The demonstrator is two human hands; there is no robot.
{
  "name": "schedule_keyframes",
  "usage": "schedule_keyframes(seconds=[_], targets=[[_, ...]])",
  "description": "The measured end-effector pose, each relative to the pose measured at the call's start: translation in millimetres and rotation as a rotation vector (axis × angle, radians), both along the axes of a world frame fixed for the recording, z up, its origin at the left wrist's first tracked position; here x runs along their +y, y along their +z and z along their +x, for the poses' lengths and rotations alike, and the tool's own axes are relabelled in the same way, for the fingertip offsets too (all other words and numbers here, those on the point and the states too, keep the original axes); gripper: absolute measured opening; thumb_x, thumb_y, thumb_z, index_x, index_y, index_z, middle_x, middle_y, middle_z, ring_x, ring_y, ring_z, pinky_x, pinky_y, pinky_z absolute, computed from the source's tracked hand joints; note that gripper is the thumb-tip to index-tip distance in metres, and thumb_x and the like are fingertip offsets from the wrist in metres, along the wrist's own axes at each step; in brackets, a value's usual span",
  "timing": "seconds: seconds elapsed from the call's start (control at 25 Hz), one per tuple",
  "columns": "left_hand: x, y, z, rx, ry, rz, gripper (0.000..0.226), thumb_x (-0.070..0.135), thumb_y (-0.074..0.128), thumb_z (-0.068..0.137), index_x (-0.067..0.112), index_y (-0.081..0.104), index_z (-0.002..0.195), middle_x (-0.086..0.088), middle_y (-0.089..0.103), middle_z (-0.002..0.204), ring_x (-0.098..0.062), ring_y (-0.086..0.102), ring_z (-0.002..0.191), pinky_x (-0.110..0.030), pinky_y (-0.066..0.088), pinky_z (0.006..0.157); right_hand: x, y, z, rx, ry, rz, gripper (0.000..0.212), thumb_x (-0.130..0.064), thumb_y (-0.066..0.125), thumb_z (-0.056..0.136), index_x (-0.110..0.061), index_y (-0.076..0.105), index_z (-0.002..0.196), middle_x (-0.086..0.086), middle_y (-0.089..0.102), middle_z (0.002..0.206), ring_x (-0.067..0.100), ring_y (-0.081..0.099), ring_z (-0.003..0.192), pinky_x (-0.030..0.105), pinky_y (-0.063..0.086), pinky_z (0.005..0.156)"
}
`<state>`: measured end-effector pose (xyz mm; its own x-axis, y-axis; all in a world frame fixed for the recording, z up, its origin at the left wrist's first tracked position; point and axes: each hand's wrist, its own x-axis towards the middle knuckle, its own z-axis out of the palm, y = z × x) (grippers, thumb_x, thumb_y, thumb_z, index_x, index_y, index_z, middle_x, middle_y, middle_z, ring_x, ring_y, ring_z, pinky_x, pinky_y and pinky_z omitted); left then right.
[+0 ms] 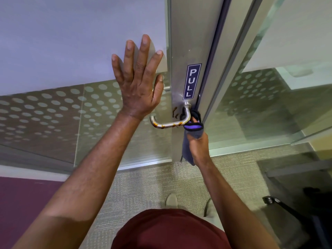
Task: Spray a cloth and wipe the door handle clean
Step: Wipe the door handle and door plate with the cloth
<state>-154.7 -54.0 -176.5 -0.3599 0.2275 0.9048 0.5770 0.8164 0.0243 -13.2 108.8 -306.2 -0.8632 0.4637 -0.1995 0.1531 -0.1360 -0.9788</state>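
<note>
1. The brushed-steel lever door handle [169, 123] sits on the silver metal door stile [186, 51], just below a dark blue vertical "PULL" sign [191, 81].
2. The handle rises from a round base under the sign, bends at its right end and runs leftward, ending in a curled tip.
3. Orange-brown streaks cross the horizontal bar in several places, and similar dark smears mark the stile just left of the handle's base.
4. The right hand [198, 146] is closed around a bunched grey-and-purple cloth [192, 131], pressing it against the bend of the handle at its right end; the cloth's loose end hangs down beside the wrist.
5. The left hand [138, 81] is fully open with fingers spread, palm flat against the frosted glass panel with a dotted pattern [53, 108], holding nothing.
6. That hand rests just above and left of the handle's curled tip.
</note>
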Motion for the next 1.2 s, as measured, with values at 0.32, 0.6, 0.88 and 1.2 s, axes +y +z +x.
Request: schedule_keyframes(seconds=[0.32, 0.6, 0.88, 1.2], targets=[[-1, -3, -4, 0.024, 0.02, -0.042, 0.051, 0.029, 0.055, 0.103, 0.021, 0.043, 0.152, -0.014, 0.035, 0.158, -0.013, -0.012, 0.162, -0.047, -0.008, 0.13, 3, 5, -2, 0.259, -0.093, -0.032, 0.064, 0.009, 0.064, 0.088, -0.008, 0.055, 0.149, 0.016, 0.053, 0.155, 0.022, 0.055, 0.142, 0.03, 0.046, 0.116], [2, -9, -10, 0.04, 0.019, -0.018, 0.048, 0.034, 0.047, 0.105, 0.024, 0.044, 0.152, -0.014, 0.034, 0.16, -0.014, -0.009, 0.163, -0.048, -0.007, 0.13, 16, -6, -9, 0.51, 0.001, 0.188, 0.059, -0.004, 0.075, 0.094, 0.018, 0.049, 0.142, -0.01, 0.058, 0.15, 0.003, 0.058, 0.134, 0.018, 0.046, 0.11], [2, -9, -12, 0.052, 0.015, -0.029, 0.05, 0.033, 0.05, 0.104, 0.024, 0.043, 0.153, -0.003, 0.024, 0.172, -0.016, -0.008, 0.163, -0.049, -0.007, 0.13, 7, -24, -4, -0.001, 0.042, -0.008, 0.044, -0.008, 0.073, 0.098, -0.009, 0.064, 0.142, 0.006, 0.075, 0.129, 0.001, 0.068, 0.115, 0.022, 0.052, 0.1], [2, -5, -5, 0.018, 0.011, -0.021, 0.051, 0.029, 0.054, 0.103, 0.023, 0.043, 0.152, -0.014, 0.032, 0.16, -0.014, -0.011, 0.162, -0.048, -0.008, 0.129, 26, -8, 33, -0.013, -0.204, -0.205, 0.028, -0.007, 0.072, 0.076, -0.03, 0.084, 0.086, -0.009, 0.079, 0.082, 0.007, 0.073, 0.079, 0.029, 0.056, 0.076]])
